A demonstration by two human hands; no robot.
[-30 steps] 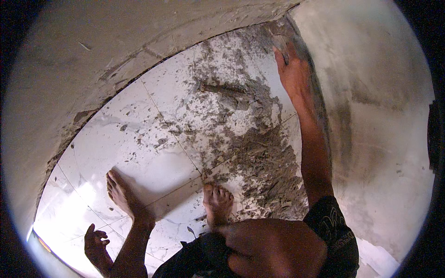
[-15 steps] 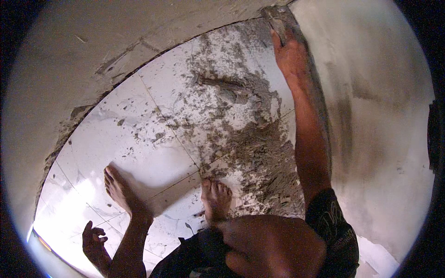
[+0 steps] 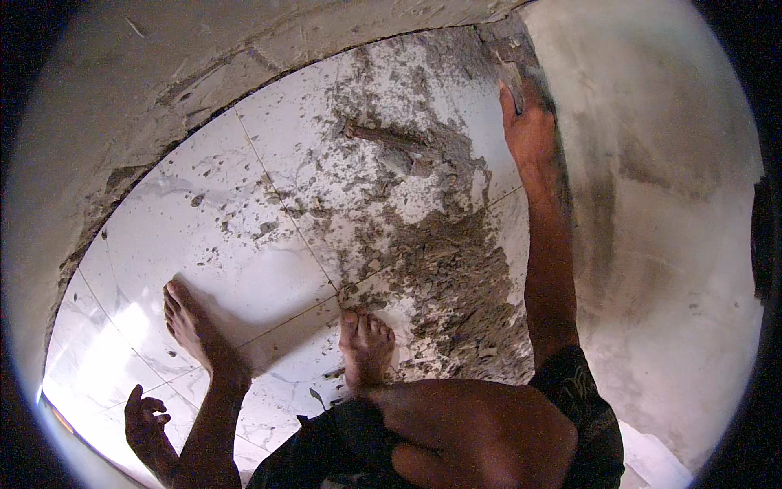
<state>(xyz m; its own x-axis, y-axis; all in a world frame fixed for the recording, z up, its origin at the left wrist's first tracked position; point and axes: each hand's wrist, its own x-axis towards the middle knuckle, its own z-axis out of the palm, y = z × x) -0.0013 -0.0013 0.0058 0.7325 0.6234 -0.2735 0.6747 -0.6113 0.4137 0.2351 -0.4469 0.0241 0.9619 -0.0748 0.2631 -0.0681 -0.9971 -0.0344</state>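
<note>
My right hand (image 3: pixel 531 130) reaches far forward along the foot of the right wall. Its fingers are wrapped round the handle of a plastering trowel (image 3: pixel 511 50), whose dark, mortar-smeared blade lies low in the corner where floor and walls meet. The blade's underside is hidden. My left hand (image 3: pixel 149 425) hangs beside my left leg at the lower left, with fingers loosely bent, apart and holding nothing. Grey mortar (image 3: pixel 456 277) is spread in crumbs and clumps over the floor left of my right forearm.
White marbled tiles (image 3: pixel 269 285) form the floor. A stick-like, mortar-coated piece (image 3: pixel 383 137) lies among the crumbs. A rough plastered wall (image 3: pixel 269 33) curves along the far and left sides; a smoother, stained wall (image 3: pixel 652 204) rises at the right. My bare feet (image 3: pixel 366 346) stand on the tiles.
My right hand has drawn the trowel a little back toward me and rightward along the wall. The whole view has shifted slightly; my left hand keeps its bent pose.
</note>
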